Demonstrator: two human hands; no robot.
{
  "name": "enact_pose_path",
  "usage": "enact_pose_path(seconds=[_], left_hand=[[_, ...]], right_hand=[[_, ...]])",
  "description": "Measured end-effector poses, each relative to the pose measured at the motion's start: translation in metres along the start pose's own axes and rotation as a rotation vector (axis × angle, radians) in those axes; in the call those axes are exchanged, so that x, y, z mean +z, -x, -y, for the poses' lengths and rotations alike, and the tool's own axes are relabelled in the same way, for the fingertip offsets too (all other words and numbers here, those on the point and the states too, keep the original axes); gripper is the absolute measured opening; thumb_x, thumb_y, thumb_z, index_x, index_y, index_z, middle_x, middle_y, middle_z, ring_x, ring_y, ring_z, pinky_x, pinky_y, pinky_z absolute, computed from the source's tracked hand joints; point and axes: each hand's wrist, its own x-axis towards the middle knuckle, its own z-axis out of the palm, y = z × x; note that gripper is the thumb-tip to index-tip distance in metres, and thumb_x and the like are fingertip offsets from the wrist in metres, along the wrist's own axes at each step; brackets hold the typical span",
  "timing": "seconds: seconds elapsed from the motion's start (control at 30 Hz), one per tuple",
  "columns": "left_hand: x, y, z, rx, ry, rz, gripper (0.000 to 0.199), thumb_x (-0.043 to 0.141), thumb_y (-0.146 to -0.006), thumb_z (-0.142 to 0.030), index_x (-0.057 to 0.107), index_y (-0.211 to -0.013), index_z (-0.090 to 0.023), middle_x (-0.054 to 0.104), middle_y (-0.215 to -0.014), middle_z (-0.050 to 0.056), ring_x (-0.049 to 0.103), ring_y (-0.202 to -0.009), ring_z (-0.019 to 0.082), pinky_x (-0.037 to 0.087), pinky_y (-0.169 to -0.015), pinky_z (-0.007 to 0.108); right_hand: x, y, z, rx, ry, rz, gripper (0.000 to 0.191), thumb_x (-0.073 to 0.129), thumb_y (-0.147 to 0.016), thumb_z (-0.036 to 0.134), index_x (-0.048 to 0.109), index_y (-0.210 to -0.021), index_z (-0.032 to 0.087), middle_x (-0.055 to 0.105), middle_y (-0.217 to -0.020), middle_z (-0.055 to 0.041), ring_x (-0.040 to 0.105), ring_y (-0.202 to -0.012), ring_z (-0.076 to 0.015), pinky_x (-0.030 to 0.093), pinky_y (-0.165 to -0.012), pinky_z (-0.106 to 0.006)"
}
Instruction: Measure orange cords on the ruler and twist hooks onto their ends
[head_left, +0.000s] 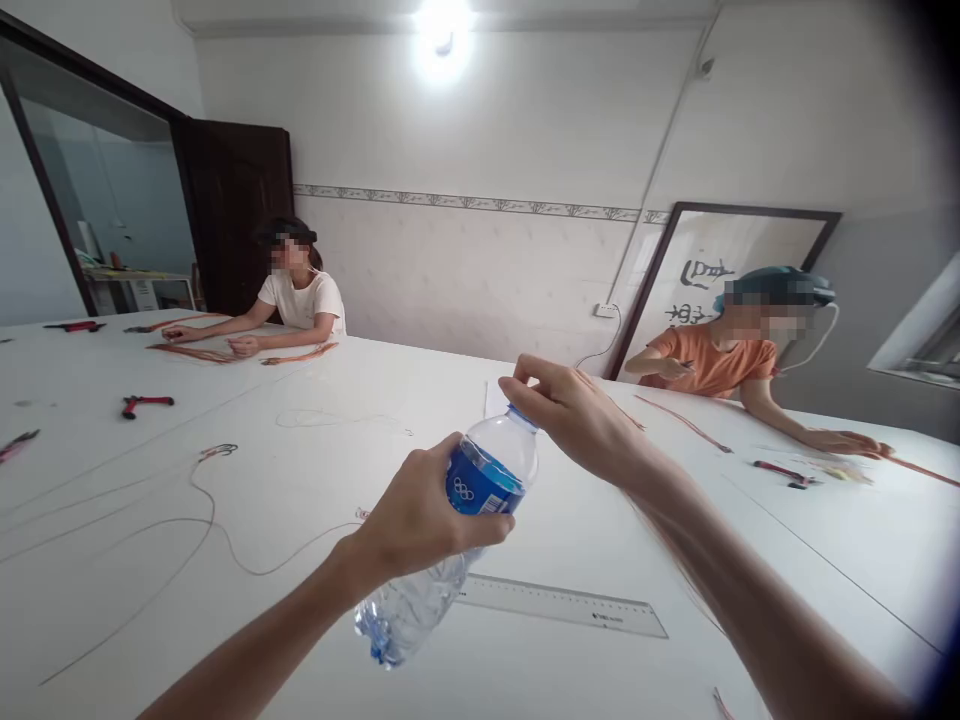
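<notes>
A clear plastic bottle (491,470) with a blue label is held tilted above the white table, its neck up and to the right, its base down and to the left. My left hand (427,505) is wrapped round the bottle at the label. At the neck, the bent fingers of my right hand (562,405) close over the top. A little blue shows under those fingers; the rest of the bottle's top is hidden. Below and to the right of the bottle, a clear ruler (562,605) lies on the table.
Red-handled pliers (146,403) and a thin cord (214,520) lie on the table (300,640) at the left. More pliers (784,474) are at the right. Two people sit across, one in white (307,300), one in orange (716,355), with orange cords near them.
</notes>
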Motion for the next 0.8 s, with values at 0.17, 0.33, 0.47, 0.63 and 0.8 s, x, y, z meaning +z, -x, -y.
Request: enact_pose_path(seconds=[0.17,0.33,0.47,0.63,0.8], left_hand=[[-0.002,-0.006,0.001,-0.014,0.215,0.175,0.033,0.072,-0.061,-0.031,0.056,-0.085,-0.015,0.057,-0.076,0.002,0.05,-0.066,0.014,0.041,-0.059,0.026],[-0.006,-0.01,-0.002,0.003,0.448,0.371,0.025,0.069,-0.063,-0.027,0.054,-0.078,-0.014,0.051,-0.07,-0.001,0.046,-0.062,0.01,0.036,-0.057,0.023],[-0.007,-0.008,-0.001,-0.018,0.38,0.304,0.026,0.07,-0.062,-0.027,0.054,-0.078,-0.014,0.052,-0.071,-0.001,0.047,-0.064,0.01,0.037,-0.058,0.023],[-0.006,0.002,-0.004,-0.076,0.156,0.164,0.032,0.071,-0.062,-0.033,0.055,-0.083,-0.016,0.058,-0.075,0.001,0.051,-0.065,0.013,0.041,-0.058,0.025],[-0.002,0.006,-0.006,-0.081,-0.218,-0.035,0.04,0.071,-0.059,-0.043,0.053,-0.085,-0.017,0.061,-0.071,0.002,0.053,-0.06,0.017,0.04,-0.052,0.026]], right_hand=[[-0.002,-0.003,-0.006,0.011,-0.017,0.045,0.036,0.039,-0.086,0.05,0.05,-0.072,0.019,0.035,-0.044,0.0068,0.03,-0.043,-0.0082,0.02,-0.046,-0.023],[-0.009,-0.003,-0.003,-0.099,-0.019,0.033,0.03,0.034,-0.09,0.039,0.054,-0.08,0.02,0.034,-0.046,0.0069,0.03,-0.045,-0.0083,0.021,-0.049,-0.023],[-0.004,-0.005,-0.002,-0.138,0.007,0.052,0.027,0.03,-0.091,0.03,0.054,-0.087,0.02,0.034,-0.048,0.0068,0.031,-0.047,-0.009,0.023,-0.052,-0.024],[0.002,-0.006,-0.005,-0.165,0.001,0.11,0.025,0.029,-0.089,0.026,0.053,-0.087,0.02,0.037,-0.05,0.0058,0.035,-0.048,-0.0101,0.025,-0.054,-0.025],[0.002,-0.003,-0.001,-0.136,0.006,0.099,0.024,0.028,-0.089,0.025,0.051,-0.086,0.021,0.038,-0.049,0.0056,0.035,-0.046,-0.0106,0.025,-0.051,-0.025]])
